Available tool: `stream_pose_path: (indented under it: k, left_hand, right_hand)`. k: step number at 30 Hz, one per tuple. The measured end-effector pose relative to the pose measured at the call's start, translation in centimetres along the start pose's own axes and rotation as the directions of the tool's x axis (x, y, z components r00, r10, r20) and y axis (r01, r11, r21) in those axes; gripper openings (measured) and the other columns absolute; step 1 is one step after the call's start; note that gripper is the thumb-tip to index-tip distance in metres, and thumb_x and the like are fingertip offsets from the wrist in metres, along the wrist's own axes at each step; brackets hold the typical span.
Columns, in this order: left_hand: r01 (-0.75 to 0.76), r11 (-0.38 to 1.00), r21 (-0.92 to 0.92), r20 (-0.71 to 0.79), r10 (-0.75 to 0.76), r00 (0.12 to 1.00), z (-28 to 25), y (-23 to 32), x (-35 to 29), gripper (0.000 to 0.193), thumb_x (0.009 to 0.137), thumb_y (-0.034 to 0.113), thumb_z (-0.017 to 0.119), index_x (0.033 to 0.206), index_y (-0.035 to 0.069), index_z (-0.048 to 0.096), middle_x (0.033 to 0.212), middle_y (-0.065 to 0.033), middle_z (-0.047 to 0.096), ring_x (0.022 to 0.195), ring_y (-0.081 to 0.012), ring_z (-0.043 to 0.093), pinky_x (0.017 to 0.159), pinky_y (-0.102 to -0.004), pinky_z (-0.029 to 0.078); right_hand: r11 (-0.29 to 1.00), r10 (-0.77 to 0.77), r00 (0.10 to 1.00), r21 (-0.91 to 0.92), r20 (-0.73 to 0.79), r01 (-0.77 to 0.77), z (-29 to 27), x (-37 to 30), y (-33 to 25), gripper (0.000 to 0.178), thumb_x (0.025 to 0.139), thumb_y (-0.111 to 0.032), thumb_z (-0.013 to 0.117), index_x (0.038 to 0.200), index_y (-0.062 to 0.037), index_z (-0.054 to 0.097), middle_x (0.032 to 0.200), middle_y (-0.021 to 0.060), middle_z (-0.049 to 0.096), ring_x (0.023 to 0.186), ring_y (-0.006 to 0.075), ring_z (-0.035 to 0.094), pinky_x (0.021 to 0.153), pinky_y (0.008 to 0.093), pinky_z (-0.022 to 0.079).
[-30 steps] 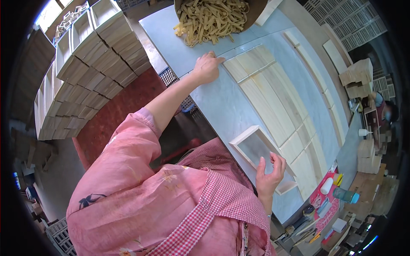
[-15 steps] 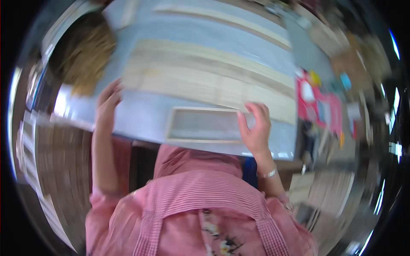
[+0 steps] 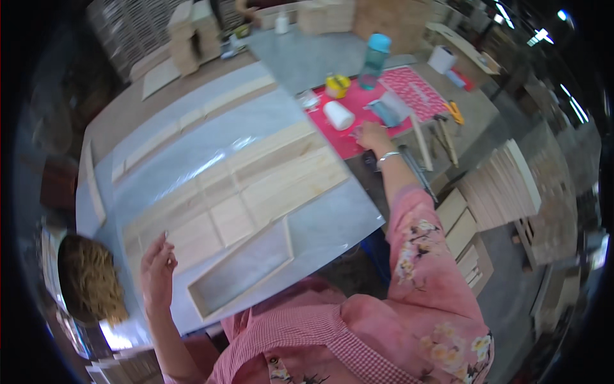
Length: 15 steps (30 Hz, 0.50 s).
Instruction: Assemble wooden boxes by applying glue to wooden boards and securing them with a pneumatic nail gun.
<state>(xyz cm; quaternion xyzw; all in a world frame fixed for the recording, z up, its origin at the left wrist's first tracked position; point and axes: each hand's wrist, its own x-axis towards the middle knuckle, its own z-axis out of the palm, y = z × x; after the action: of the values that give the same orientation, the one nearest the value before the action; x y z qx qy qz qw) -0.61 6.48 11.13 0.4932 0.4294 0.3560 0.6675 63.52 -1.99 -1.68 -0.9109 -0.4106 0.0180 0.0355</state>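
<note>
My left hand [image 3: 157, 275] is raised by the left end of the pale wooden boards [image 3: 224, 208], fingers bent and close together. Something small and light may be at its fingertips, too blurred to name. My right hand [image 3: 373, 136] reaches to the pink sheet [image 3: 345, 146] on the right, its fingers too smeared to read. Beside that hand are a white roll [image 3: 338, 116] and a grey-blue packet [image 3: 387, 110]. A narrow rectangular wooden frame [image 3: 246, 269] lies near me on the plastic-covered table, against the boards, touched by neither hand.
A bowl of brownish strips [image 3: 94, 281] stands at left. Beyond the pink sheet's items are a blue-lidded bottle [image 3: 374, 63] and a yellow container [image 3: 336, 86]. A hammer [image 3: 446, 141] and orange-handled tool [image 3: 455, 112] lie right. Wood pieces [image 3: 502, 185] are stacked beside the table.
My right hand has left the wooden frame and stretched to the pink sheet. My left hand has come off the boards' edge, its fingers more bent. The view has turned to the right.
</note>
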Motion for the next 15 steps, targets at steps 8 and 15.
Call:
stream_pose_path:
  k: [8, 15]
  left_hand:
    - [0.212, 0.974, -0.084, 0.313, -0.176, 0.933, 14.5, 0.5, 4.6, 0.04, 0.104, 0.029, 0.053, 0.13, -0.001, 0.06, 0.09, -0.0033, 0.059, 0.074, -0.0102, 0.052, 0.071, -0.024, 0.042]
    - [0.657, 0.676, -0.334, 0.724, -0.263, 0.638, 25.2, -2.6, 7.9, 0.042, 0.105, 0.042, 0.05, 0.118, 0.004, 0.063, 0.073, 0.0004, 0.05, 0.062, -0.0086, 0.043, 0.063, -0.0243, 0.039]
  right_hand:
    - [0.601, 0.106, 0.859, 0.72, -0.501, 0.346, -7.6, -8.6, -7.9, 0.028, 0.084, -0.008, 0.068, 0.112, -0.0025, 0.068, 0.098, 0.0132, 0.071, 0.083, 0.0247, 0.067, 0.072, 0.0329, 0.055]
    - [0.342, -0.036, 0.651, 0.603, -0.758, 0.721, -7.0, -17.8, -17.3, 0.03, 0.081, 0.003, 0.066, 0.111, -0.0049, 0.066, 0.095, 0.0075, 0.061, 0.079, 0.0189, 0.056, 0.069, 0.0282, 0.046]
